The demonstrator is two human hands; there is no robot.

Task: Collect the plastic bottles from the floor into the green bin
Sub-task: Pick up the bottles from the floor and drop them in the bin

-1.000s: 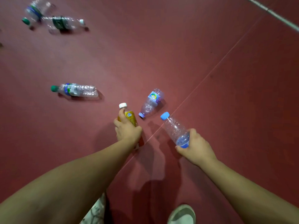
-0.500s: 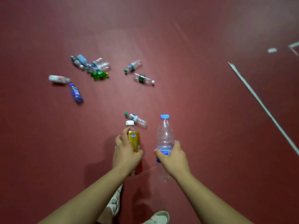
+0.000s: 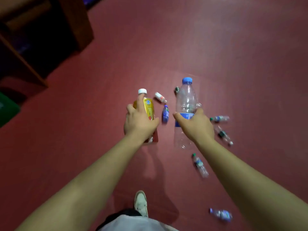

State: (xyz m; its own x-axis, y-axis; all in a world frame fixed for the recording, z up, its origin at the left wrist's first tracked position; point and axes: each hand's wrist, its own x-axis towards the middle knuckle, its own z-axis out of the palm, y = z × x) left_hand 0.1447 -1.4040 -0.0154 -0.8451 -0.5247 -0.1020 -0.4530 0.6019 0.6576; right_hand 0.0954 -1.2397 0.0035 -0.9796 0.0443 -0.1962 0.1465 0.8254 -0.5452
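Hands out in front over red floor (image 3: 233,47), one bottle in each. Left hand (image 3: 140,121) curled round yellow bottle (image 3: 149,107), white cap up, forefinger stretched along the label toward the cap, thumb wrapped across the near side. Right hand (image 3: 196,125) gripping clear bottle (image 3: 185,97) at its blue label, blue cap up, bottle about upright. Both held bottles off the floor, side by side, not touching.

Green bin (image 3: 6,109) at far left edge, only a corner in view, well apart from both hands, near dark wooden furniture (image 3: 50,30) at top left.

More bottles lying on the floor:
- Blue bottle (image 3: 165,114) between the hands.
- White bottle (image 3: 160,97) just beyond it.
- Dark-capped bottle (image 3: 177,90) mostly hidden behind the clear one.
- Green-capped bottle (image 3: 220,118) and dark-label bottle (image 3: 223,135) right of the right hand.
- Slim bottle (image 3: 200,165) beside the right forearm.
- Blurred bottle (image 3: 220,214) near bottom right.

Pale shoe (image 3: 140,203) at bottom centre, toe forward.
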